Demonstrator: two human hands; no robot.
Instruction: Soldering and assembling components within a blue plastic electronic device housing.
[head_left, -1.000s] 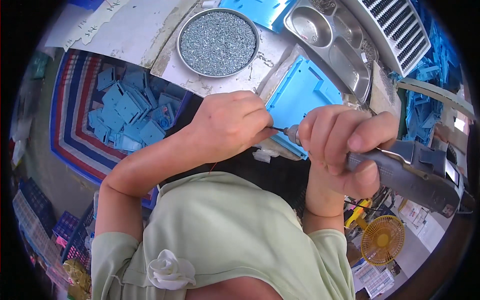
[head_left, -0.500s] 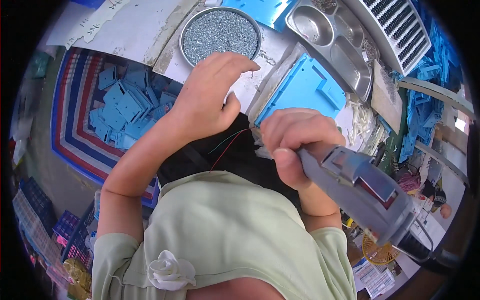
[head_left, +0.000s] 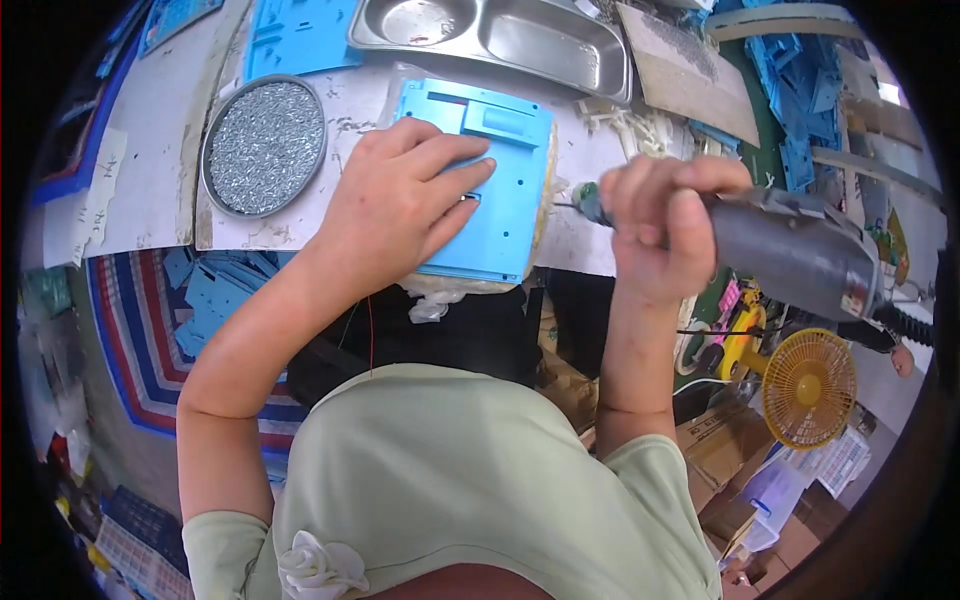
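A blue plastic panel [head_left: 510,215] lies on a plastic-wrapped pad at the table's front edge. My left hand [head_left: 405,195] rests over its left side, fingers curled down onto it. A tiny shiny bit shows beside the thumb tip; what the fingers pinch is too small to name. Wrapped round the front of a grey electric screwdriver [head_left: 790,245] is my right hand [head_left: 660,215], just right of the panel. The tool lies nearly level, its thin bit pointing left toward the panel's right edge without touching it.
A round metal dish [head_left: 265,148] full of small screws stands left of the panel. Behind is a steel compartment tray [head_left: 555,48]; white plastic parts [head_left: 635,128] lie to the right. A striped-lined bin [head_left: 120,320] holds blue parts. A yellow fan [head_left: 810,388] stands lower right.
My left hand has moved from beside the screw dish onto the blue panel. My right hand has swung the screwdriver up and outward, level beside the panel. The whole view has shifted.
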